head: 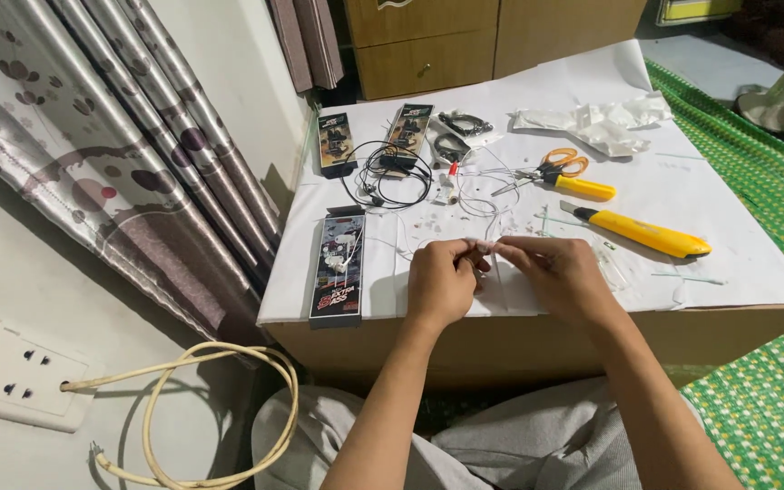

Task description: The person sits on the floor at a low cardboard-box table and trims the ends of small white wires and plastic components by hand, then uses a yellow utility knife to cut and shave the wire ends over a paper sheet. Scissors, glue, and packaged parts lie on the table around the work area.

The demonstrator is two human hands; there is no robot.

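Left hand (440,283): we pinch one end of a thin white wire (485,244).
Right hand (558,272): fingertips closed on the same wire (hands almost touching).
Beside left hand: long black earphone box (338,266).
Beyond right hand: yellow utility knife (639,231), then yellow-handled scissors (563,172).
Farther ahead: coiled black earphone cable (390,174).

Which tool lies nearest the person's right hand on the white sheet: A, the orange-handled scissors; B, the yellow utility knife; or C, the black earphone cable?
B: the yellow utility knife lies just beyond the right hand, closer than the scissors farther up.
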